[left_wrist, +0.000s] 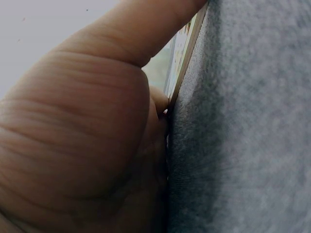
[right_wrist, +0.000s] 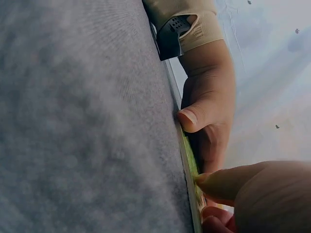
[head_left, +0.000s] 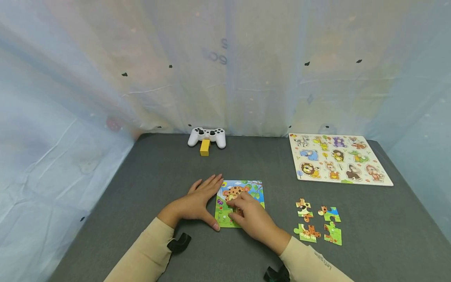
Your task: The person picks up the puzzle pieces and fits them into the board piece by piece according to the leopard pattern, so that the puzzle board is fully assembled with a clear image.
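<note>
A small square jigsaw puzzle [head_left: 258,188] with a spotted animal on a green and blue scene lies flat before me. Along its left edge rests my left hand [head_left: 197,203], fingers straight and spread, the thumb at the near left corner. My right hand [head_left: 254,219] reaches over the puzzle from the right. Its thumb and index finger pinch a spotted puzzle piece [head_left: 239,212] at the puzzle's middle, mostly hidden by the hand. In the right wrist view, the right thumb [right_wrist: 218,184] meets the puzzle's green surface, with the left hand [right_wrist: 211,104] beyond.
Several loose puzzle pieces [head_left: 331,214] lie to the right of the puzzle. At the back right is a white animal board [head_left: 325,156]. A white game controller [head_left: 218,138] and a yellow block [head_left: 204,149] stand near the back edge of the grey table [head_left: 158,168].
</note>
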`<action>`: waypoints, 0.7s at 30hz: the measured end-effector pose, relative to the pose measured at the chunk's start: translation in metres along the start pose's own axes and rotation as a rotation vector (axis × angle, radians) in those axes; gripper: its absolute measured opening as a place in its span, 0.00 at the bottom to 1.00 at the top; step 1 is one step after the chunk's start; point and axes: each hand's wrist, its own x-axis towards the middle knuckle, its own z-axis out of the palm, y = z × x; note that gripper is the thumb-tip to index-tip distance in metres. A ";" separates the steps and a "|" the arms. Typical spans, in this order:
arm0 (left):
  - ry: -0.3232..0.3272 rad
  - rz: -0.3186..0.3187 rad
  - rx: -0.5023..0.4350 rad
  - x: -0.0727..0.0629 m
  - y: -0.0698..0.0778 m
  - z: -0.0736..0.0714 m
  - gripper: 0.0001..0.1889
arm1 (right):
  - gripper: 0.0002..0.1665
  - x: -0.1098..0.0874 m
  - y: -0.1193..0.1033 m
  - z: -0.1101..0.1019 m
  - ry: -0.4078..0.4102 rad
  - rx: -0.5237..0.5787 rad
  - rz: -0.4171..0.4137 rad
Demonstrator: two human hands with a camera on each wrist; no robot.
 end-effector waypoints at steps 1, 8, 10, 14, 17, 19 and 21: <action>0.001 0.001 -0.002 0.000 0.001 -0.001 0.79 | 0.15 0.000 -0.001 0.000 -0.001 -0.026 -0.002; 0.003 -0.001 -0.005 0.000 0.001 -0.002 0.79 | 0.13 -0.002 -0.006 -0.003 -0.021 -0.091 -0.053; 0.001 -0.003 0.000 0.000 0.001 -0.002 0.79 | 0.13 -0.003 -0.005 -0.003 -0.027 -0.087 -0.066; -0.003 -0.005 -0.002 0.001 0.001 -0.001 0.79 | 0.14 -0.005 -0.005 -0.005 -0.064 -0.097 -0.088; -0.006 -0.006 -0.004 0.001 0.000 -0.001 0.79 | 0.16 -0.008 -0.005 -0.007 -0.098 -0.119 -0.105; -0.004 -0.002 -0.010 0.000 0.001 -0.001 0.79 | 0.16 -0.009 -0.005 -0.008 -0.107 -0.109 -0.118; -0.006 -0.007 -0.009 0.000 0.001 0.000 0.79 | 0.16 -0.010 -0.004 -0.010 -0.106 -0.081 -0.118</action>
